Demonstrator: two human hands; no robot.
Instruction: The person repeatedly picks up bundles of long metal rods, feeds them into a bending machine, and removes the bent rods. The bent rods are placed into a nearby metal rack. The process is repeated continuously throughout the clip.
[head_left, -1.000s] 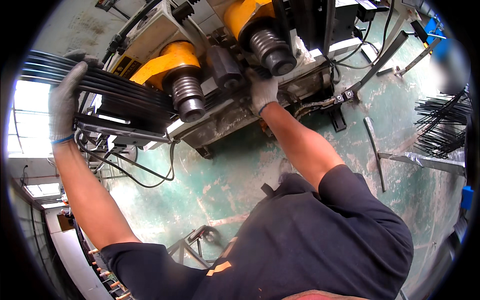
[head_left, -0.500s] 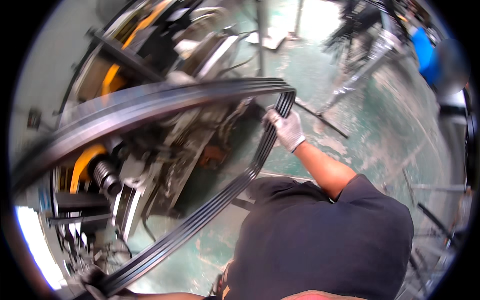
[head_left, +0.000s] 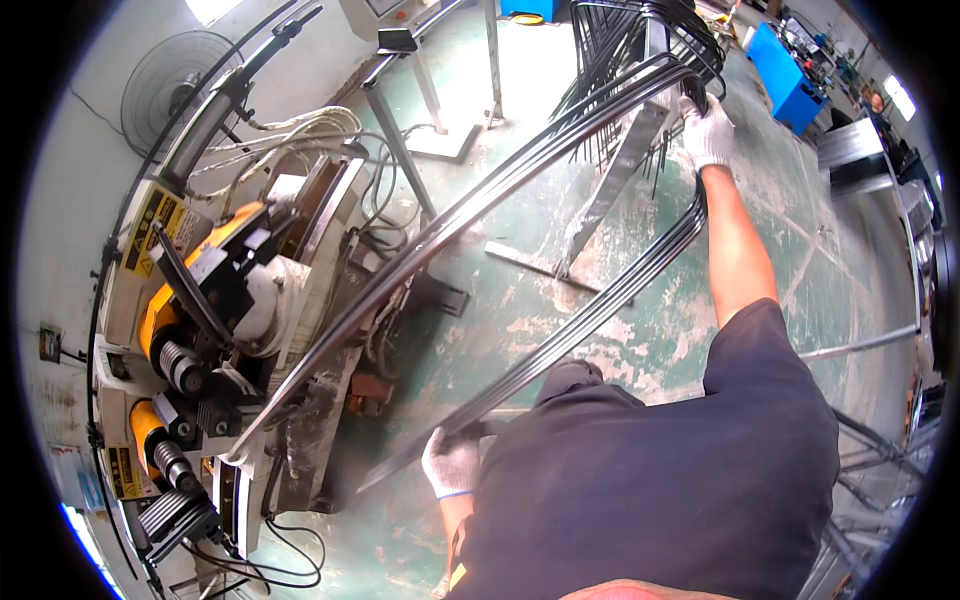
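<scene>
A bundle of dark bent metal bars (head_left: 590, 322), shaped like a long narrow U, stretches across the view. My right hand (head_left: 708, 135), in a pale knit glove, is wrapped round the bundle's short bent end at the upper right. Lower down, my gloved left hand (head_left: 452, 462) is closed round the nearer leg close to its free end. The farther leg slants down to the left, in front of the machine. Just beyond my right hand, more bent black bars (head_left: 600, 75) hang on a metal stand (head_left: 612, 190); where the bundle and these overlap, I cannot tell whether they touch.
On the left stands a machine with orange-yellow parts (head_left: 158, 318), rollers, hoses and cables. A fan (head_left: 180, 90) is behind it. Blue equipment (head_left: 785, 75) lies at the far right. Metal bars (head_left: 860, 343) are at my right side. The floor (head_left: 480, 350) is worn green.
My right hand has carried the bundle's bent end up and right to the stand. My left hand has moved right, nearer my body, still on the bundle. The view has turned rightward.
</scene>
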